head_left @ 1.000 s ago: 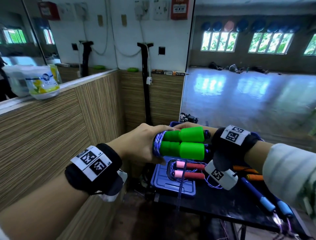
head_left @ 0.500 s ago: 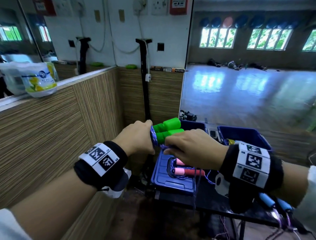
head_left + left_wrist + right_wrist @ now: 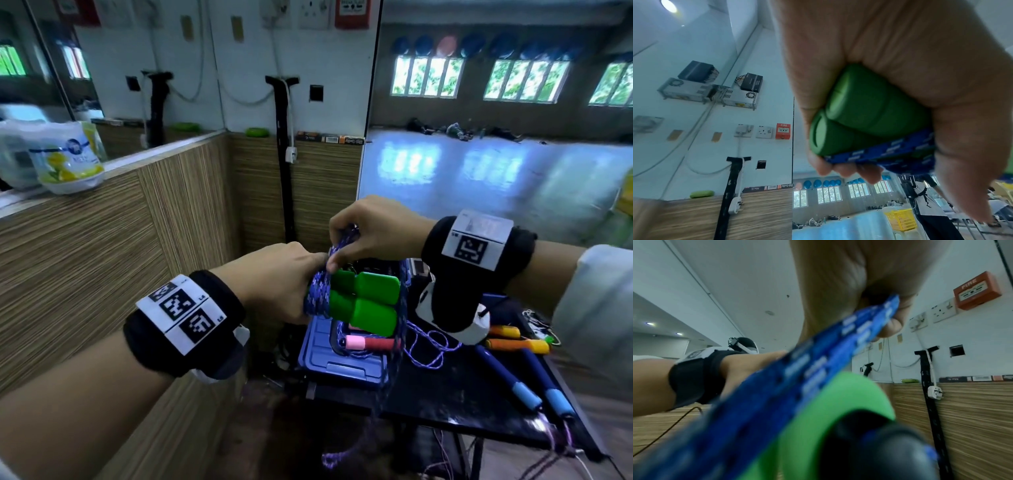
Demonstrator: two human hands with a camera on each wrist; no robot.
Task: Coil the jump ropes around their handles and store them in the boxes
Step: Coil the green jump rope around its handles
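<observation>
My left hand [image 3: 284,281] grips the two green foam handles [image 3: 366,301] of a jump rope, held side by side in the air; its fingers curl round them [image 3: 865,116]. Blue-and-white rope [image 3: 318,294] is wound round the handles next to that hand. My right hand [image 3: 370,233] pinches a doubled strand of that rope [image 3: 865,331] just above the handles. The rest of the rope hangs down past the table edge [image 3: 383,394]. A blue box lid [image 3: 329,359] on the black table [image 3: 445,394] carries a coiled rope with pink-and-red handles [image 3: 370,342].
Orange-handled [image 3: 513,344] and blue-handled [image 3: 527,394] ropes lie loose on the table at right. Part of a blue box [image 3: 407,270] shows behind the green handles. A wood-panelled wall [image 3: 102,260] runs along the left with a plastic bag [image 3: 65,157] on its ledge.
My right hand rose from below and in front of the green handles to above them, carrying the rope up for another wrap. The left hand keeps its grip.
</observation>
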